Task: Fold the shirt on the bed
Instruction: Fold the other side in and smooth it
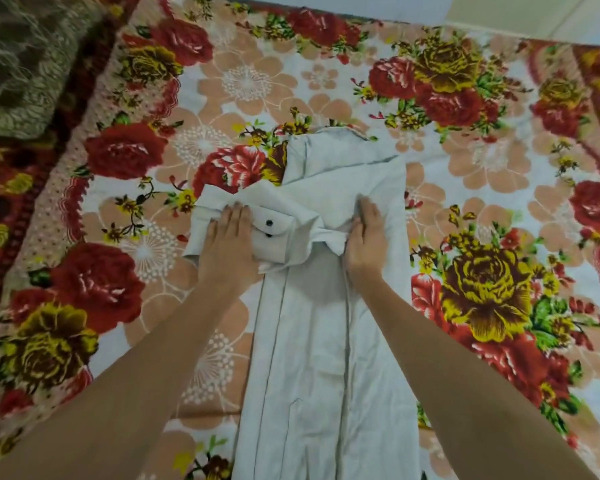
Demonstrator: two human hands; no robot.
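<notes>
**A:** Where is the shirt?

**B:** A pale grey shirt (326, 358) lies lengthwise down the middle of the bed, on a floral bedsheet (465, 168) printed with red and yellow roses. Its body is folded into a long narrow strip, with the collar end at the far side.

**A:** And the hands?

**B:** Both rest flat on the cloth, palms down. The left hand (227, 245) presses on a folded sleeve that lies across the strip, its cuff (274, 237) showing two dark buttons. The right hand (366, 242) lies beside it on the shirt's right part, just touching bunched sleeve fabric. Neither grip is pinching anything; the fingers lie straight and close together.

**A:** Anything else?

**B:** An olive patterned blanket (21, 64) sits at the far left corner.
</notes>
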